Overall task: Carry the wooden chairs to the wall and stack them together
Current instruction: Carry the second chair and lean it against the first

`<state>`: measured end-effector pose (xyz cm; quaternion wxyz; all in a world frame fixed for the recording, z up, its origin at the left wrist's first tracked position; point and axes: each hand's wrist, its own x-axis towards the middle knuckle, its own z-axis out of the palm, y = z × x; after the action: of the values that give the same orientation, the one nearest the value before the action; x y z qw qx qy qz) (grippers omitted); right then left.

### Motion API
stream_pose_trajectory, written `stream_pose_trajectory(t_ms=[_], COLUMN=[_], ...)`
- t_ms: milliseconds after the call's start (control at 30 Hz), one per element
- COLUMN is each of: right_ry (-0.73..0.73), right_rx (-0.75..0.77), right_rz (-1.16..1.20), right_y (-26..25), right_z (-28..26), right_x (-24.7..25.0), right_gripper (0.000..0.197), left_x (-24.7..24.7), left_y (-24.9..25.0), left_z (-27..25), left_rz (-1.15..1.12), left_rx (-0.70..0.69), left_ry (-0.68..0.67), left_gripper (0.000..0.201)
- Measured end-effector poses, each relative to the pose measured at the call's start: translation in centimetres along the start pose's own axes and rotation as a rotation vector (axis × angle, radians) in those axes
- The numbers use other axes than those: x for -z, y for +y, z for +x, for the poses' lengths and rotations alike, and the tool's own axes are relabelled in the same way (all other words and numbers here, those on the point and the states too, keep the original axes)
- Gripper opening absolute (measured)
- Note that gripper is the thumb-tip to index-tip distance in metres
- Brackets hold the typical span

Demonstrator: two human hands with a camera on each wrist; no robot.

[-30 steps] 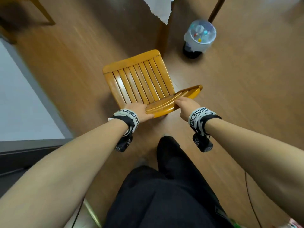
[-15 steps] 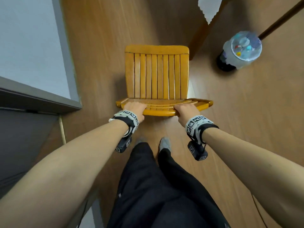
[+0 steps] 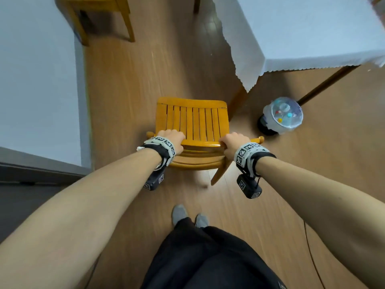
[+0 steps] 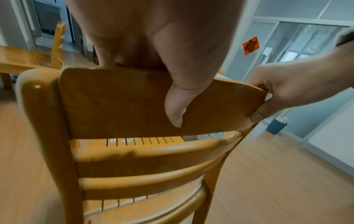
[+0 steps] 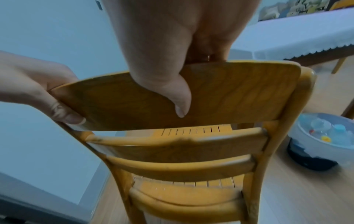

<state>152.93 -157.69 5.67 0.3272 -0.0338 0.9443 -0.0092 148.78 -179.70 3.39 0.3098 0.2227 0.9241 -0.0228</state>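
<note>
A yellow wooden chair (image 3: pixel 192 119) with a slatted seat is in front of me, seen from above in the head view. My left hand (image 3: pixel 171 138) grips the left part of its top back rail (image 4: pixel 134 98), thumb on the near face. My right hand (image 3: pixel 234 142) grips the right part of the same rail (image 5: pixel 229 91), fingers hidden over the far side. One rear leg (image 3: pixel 220 174) shows below the backrest. A second wooden chair (image 3: pixel 100 17) stands ahead at the far left beside the white wall (image 3: pixel 37 80).
A table with a white cloth (image 3: pixel 302 32) fills the far right. A bin lined with a clear bag (image 3: pixel 281 116) stands on the floor right of the chair. My feet (image 3: pixel 187 215) are just behind it. Wooden floor runs between wall and table.
The view has swung forward along the wall: the second chair and the clothed table now show ahead. Both hands keep their grip on the backrest; the chair's rear leg now shows.
</note>
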Motion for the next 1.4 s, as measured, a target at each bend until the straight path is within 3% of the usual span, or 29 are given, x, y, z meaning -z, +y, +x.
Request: stream_pose_trajectory(t_ms=[500,600,667,767,867,1000,1067,1333,1400], right_ry=[0.126,0.136,0.110,0.116,0.114,0.140,0.150,0.145,0.149], right_rx=[0.044,0.079,0.107,0.130,0.134,0.117,0.111,0.114,0.106], right_rz=[-0.005,-0.006,-0.019,-0.029,-0.037,-0.064,-0.074,-0.085,-0.070], right_y=[4.8,6.3,7.2,8.3,9.1,9.6,9.6,10.1,10.3], right_z=[10.7,12.9,13.8,14.9,15.5,16.3,16.2,13.0,11.6], right_x=[12.5,14.3,15.1,16.2,17.1,17.6,17.5,12.5,9.8], right_gripper=[0.007,0.005,0.006,0.010,0.011,0.013,0.013,0.005,0.007], left_x=[14.1,15.7,15.7,15.6,15.8,16.0,15.6,10.8,8.5], left_y=[-2.8,-2.7,-2.4,-1.8,-1.1,-0.7,-0.4,2.4,3.7], left_z=[9.8,11.5,12.4,13.4,14.0,14.4,14.4,11.6,10.7], left_rz=[-0.053,-0.060,-0.080,-0.093,-0.113,-0.152,-0.174,-0.203,-0.216], left_rx=[0.111,0.152,0.175,0.189,0.201,0.214,0.228,0.205,0.194], left_ry=[-0.035,-0.031,-0.020,-0.002,0.019,0.039,0.051,0.080,0.056], left_gripper=[0.036,0.048,0.059,0.059,0.051,0.024,0.027,0.029,0.039])
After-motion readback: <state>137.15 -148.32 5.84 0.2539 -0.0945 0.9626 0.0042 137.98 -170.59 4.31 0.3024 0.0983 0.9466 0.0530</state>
